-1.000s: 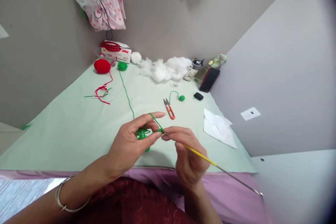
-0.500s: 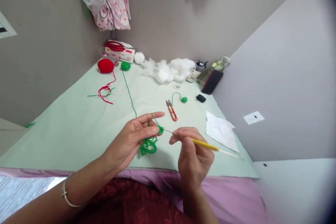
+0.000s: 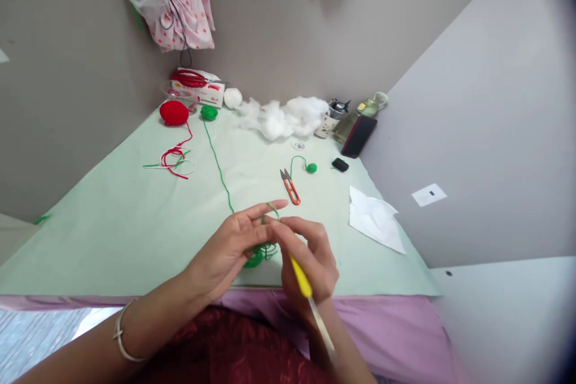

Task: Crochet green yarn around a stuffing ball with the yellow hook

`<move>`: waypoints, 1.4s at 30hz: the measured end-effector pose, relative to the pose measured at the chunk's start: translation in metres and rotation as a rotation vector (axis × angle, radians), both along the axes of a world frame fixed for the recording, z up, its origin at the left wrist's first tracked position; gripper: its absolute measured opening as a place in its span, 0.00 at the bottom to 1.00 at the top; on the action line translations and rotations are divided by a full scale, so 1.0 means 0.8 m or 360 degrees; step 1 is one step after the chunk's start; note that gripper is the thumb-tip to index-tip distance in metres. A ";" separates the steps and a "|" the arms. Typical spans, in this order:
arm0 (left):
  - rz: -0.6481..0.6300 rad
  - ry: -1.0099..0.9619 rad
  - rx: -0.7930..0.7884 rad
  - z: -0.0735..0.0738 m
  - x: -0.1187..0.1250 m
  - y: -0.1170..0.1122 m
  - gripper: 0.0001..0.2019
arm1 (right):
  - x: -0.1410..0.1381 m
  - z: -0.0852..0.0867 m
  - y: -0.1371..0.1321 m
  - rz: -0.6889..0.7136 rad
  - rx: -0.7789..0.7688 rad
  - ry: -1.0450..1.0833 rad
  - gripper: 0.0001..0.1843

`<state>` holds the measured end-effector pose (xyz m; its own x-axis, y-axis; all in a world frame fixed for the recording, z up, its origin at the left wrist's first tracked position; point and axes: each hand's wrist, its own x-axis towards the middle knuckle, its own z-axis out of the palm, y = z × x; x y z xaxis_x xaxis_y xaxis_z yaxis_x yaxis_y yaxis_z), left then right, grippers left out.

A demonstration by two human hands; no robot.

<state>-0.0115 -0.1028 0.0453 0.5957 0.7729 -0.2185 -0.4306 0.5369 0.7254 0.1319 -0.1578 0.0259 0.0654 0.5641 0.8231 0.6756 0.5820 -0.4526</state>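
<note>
My left hand [image 3: 238, 240] is closed in a pinch on green yarn [image 3: 265, 251], with a strand passing over its raised index finger. Loose loops of the yarn hang below its fingers. My right hand [image 3: 310, 252] grips a crochet hook [image 3: 300, 276] by its yellow handle, the pale rear end pointing down toward the wrist. Both hands' fingertips meet, so the hook's tip and the small worked piece are hidden. From the left hand a green strand runs across the table to a green yarn ball [image 3: 209, 112].
Orange thread snips [image 3: 290, 187] lie beyond the hands, near a small green crocheted ball [image 3: 311, 168]. White stuffing [image 3: 283, 119], a red ball [image 3: 174, 113] and a box [image 3: 200, 93] line the back. Rightward are a phone [image 3: 359, 137] and white paper [image 3: 375, 219].
My right hand has moved left against the left fingertips, and the hook has swung from nearly level to steeply slanted. The view has shifted slightly.
</note>
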 end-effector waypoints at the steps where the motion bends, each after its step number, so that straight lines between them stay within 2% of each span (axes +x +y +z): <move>1: -0.0039 -0.0030 -0.0069 0.000 -0.001 0.002 0.23 | 0.002 0.002 0.001 0.0035 -0.0060 0.0130 0.20; 3: -0.0035 -0.0051 -0.0110 0.000 -0.003 0.006 0.21 | 0.007 0.009 0.002 0.0128 -0.0226 0.0511 0.15; 6: 0.0017 0.0017 0.0034 0.002 -0.004 0.007 0.19 | 0.011 0.017 0.006 0.0330 -0.0353 0.0919 0.12; 8: 0.0038 0.0101 0.0196 0.003 -0.003 0.004 0.18 | 0.010 0.018 0.008 0.0429 -0.0401 0.0918 0.10; 11: 0.0094 0.0211 0.0361 0.002 -0.001 -0.002 0.19 | 0.008 0.015 0.010 0.0411 -0.0418 0.0824 0.10; 14: 0.0133 0.0293 0.0432 0.000 -0.002 -0.004 0.23 | 0.010 0.012 0.010 0.0408 -0.0429 0.0881 0.11; 18: 0.0142 0.0383 0.0510 0.002 -0.004 -0.001 0.21 | 0.017 0.009 0.010 0.0545 -0.0499 0.1088 0.10; 24: 0.0057 0.0429 0.0497 0.003 -0.005 0.000 0.23 | 0.023 0.013 0.007 0.0672 -0.0551 0.1245 0.11; 28: 0.0080 0.0448 0.0514 0.002 -0.008 -0.003 0.23 | 0.022 0.019 -0.001 0.0520 -0.0527 0.1014 0.11; 33: 0.0158 0.0533 0.0579 0.002 -0.008 -0.007 0.22 | 0.019 0.020 -0.013 0.0293 -0.0307 0.0426 0.14; 39: 0.0365 0.0759 0.0786 0.003 -0.004 -0.015 0.20 | 0.017 0.000 -0.014 0.0145 -0.0056 -0.0184 0.17; 41: 0.0368 0.0666 0.0728 0.000 -0.001 -0.016 0.21 | 0.015 -0.008 -0.014 0.0016 0.0041 -0.0331 0.20; 42: 0.0309 0.0561 0.0624 -0.002 0.001 -0.016 0.22 | 0.015 -0.011 -0.014 -0.0049 0.0071 -0.0378 0.21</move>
<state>-0.0109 -0.1155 0.0441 0.3774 0.9245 -0.0529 -0.1901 0.1333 0.9727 0.1436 -0.1689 0.0173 -0.1162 0.5276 0.8415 0.7777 0.5753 -0.2533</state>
